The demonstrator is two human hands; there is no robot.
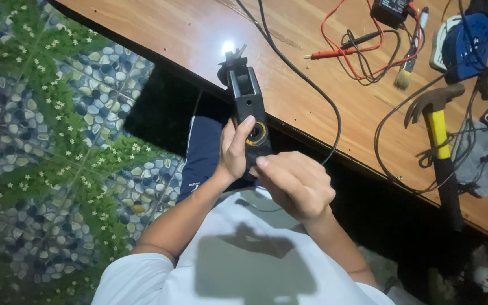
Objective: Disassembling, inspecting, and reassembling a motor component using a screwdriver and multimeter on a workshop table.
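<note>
Both hands grip the black power tool (248, 107) over the lap at the wooden surface (199, 34) edge: left hand (234, 149) fingers wrapped around it, right hand (295, 183) fingers curled beneath. The housing looks unopened; work seems early.

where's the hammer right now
In the head view the yellow-handled hammer lies at the right on the wooden table, among black cables, just right of both hands holding the black tool.

Black handheld power tool (248, 107) sits at the near edge of the brown wooden desk (199, 34), held between left hand (234, 149) and right hand (295, 183). Yellow-handled claw hammer (437, 127) lies right; red probe leads (340, 52) behind.
</note>
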